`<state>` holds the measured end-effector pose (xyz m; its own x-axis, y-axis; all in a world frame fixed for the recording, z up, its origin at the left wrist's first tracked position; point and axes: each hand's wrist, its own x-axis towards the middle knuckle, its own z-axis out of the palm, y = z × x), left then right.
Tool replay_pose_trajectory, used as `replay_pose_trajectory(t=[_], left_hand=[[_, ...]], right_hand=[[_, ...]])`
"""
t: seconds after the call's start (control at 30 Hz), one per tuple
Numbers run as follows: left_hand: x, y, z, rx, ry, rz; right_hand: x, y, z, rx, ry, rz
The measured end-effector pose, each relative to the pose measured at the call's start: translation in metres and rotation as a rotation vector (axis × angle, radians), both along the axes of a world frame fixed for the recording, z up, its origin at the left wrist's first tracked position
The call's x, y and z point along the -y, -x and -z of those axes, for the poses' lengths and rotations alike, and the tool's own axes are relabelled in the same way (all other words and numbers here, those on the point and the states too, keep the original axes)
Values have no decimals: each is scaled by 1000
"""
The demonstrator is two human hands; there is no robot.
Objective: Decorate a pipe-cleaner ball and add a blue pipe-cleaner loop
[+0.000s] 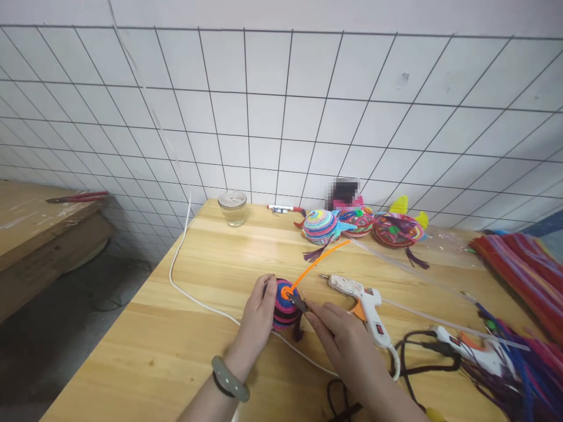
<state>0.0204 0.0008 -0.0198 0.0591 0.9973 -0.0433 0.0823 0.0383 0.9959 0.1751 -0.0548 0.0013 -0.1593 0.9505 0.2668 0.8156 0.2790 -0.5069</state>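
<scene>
Step in hand appears to be winding: the left hand (259,313) cups a striped dome of coiled pipe cleaners in pink, blue and black (281,305), which sits on the pale wooden table (176,328) near its front edge. The right hand (347,340) pinches a small dark tool (298,302) against the orange coil at the dome's crown. The free orange pipe cleaner (314,266) runs long-axis up and right, toward the wall. The next move likely calls for pressing that strand down around the crown. The white glue gun (365,305) lies just beside the right hand.

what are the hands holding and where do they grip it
The left hand holds the striped pipe-cleaner ball by its left side. The right hand pinches a small dark tool by its rear end, tip at the ball's orange top.
</scene>
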Motion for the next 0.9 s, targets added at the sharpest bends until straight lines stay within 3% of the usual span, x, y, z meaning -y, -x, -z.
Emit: replay_pose_trajectory(t=[0.27, 0.57, 0.9], left_hand=[[-1, 2, 2, 5, 14, 3], [-1, 2, 7, -37, 18, -31], [8, -3, 0, -56, -3, -63]], right_hand=[[-3, 0, 1, 229, -125, -33], [-4, 0, -3, 181, -69, -46], [3, 0, -6, 143, -61, -30]])
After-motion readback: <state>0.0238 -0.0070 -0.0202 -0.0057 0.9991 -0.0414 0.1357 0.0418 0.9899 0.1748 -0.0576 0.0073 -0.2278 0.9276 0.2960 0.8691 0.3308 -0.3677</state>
